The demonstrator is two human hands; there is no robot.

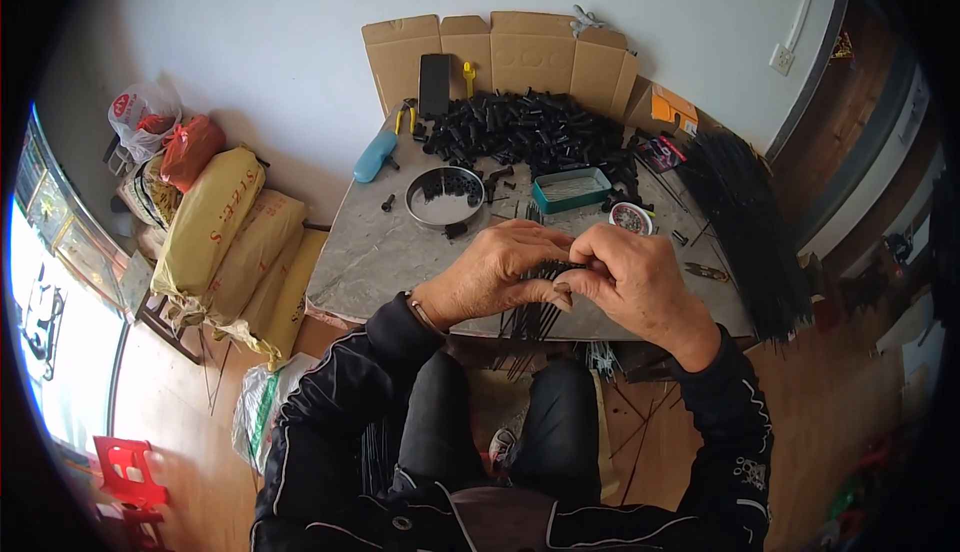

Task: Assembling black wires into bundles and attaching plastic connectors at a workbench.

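My left hand point(497, 274) and my right hand point(638, 284) meet fingertip to fingertip above the front of the grey table. Both are closed in a pinch, thumbs almost touching. Something dark shows between the left fingers, but the fingers hide what it is. Whatever the right fingertips grip is hidden too. Beneath my hands lie several thin black rods point(530, 324), pointing toward me past the table's front edge. A round metal dish point(411, 214) with small black parts in it stands beyond my left hand. Just past my right hand is a small white tub point(648, 216).
A large heap of black tubular parts point(535, 132) lies against cardboard panels point(532, 44). Nearby are a teal tray point(600, 189) of thin pins, a blue bottle point(374, 158) and yellow-handled pliers point(405, 115). Long black rods point(745, 222) cover the right edge. Stuffed sacks point(215, 220) stand left.
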